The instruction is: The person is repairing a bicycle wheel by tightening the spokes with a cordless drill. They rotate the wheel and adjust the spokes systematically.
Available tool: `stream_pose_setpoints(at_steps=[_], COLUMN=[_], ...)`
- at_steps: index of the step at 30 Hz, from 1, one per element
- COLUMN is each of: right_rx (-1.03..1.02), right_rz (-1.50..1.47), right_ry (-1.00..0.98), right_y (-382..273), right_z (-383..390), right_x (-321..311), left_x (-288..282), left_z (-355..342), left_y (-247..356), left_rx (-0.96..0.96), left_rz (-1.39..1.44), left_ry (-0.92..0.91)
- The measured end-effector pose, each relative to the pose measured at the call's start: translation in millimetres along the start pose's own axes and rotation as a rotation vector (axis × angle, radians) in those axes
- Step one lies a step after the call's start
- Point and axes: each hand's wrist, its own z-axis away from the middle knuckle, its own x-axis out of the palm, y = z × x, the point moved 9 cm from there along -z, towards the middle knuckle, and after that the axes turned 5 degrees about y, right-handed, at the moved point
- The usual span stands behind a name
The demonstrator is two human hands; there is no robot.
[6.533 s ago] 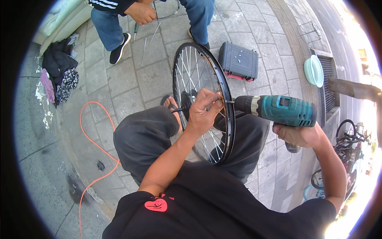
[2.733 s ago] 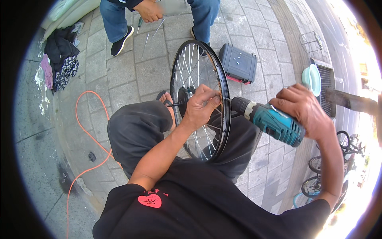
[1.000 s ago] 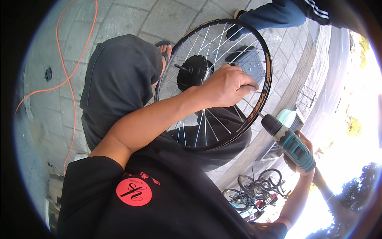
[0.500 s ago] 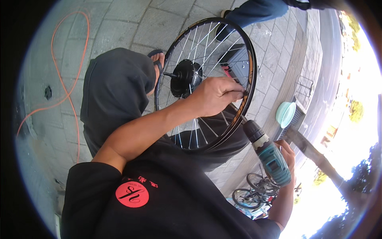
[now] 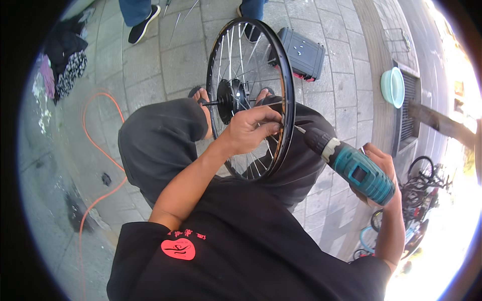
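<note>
A spoked bicycle wheel (image 5: pixel 288 70) stands upright between my knees, its black rim seen nearly edge-on. A thick black hub (image 5: pixel 231 100) with a protruding axle sits at its centre. Through the spokes reaches my left hand (image 5: pixel 253 131), thumb and fingers pinched around a spoke end at the rim's inner side; the fingertips partly hide it. My right hand (image 5: pixel 385 163) is wrapped around the grip of a teal and black cordless drill (image 5: pixel 359 170). The drill's thin bit points at the outer face of the rim, close to where my left fingers are; contact cannot be made out.
A dark toolbox (image 5: pixel 301 52) lies on the paving beyond the wheel. Another person's shoes (image 5: pixel 144 24) show at the top. An orange hose (image 5: pixel 95 145) loops at the left, near piled clothes (image 5: pixel 65 60). A pale green basin (image 5: pixel 392 87) and parked bicycles (image 5: pixel 416 195) are at the right.
The wheel now appears more edge-on as the view has shifted. My right hand and the drill sit farther right in the picture, with the bit still beside the rim. My left hand keeps its pinch.
</note>
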Motion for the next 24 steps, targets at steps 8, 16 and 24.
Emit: stream_pose_setpoints(at_steps=[8, 16, 24], right_rx=[-0.001, -0.064, -0.239], right_rz=[-0.223, -0.239, -0.002], right_ry=[0.092, 0.14, 0.177], right_y=[18.1, 30.2, 0.7], right_z=[5.7, 18.4, 3.2], right_x=[13.0, 18.6, 3.6], left_x=[0.9, 9.0, 12.0], left_z=[2.8, -0.8, 0.3], left_y=[2.0, 19.5, 19.8], left_rx=[0.036, 0.092, 0.065], left_rz=[-0.083, -0.137, -0.135], left_ry=[-0.015, -0.031, -0.024])
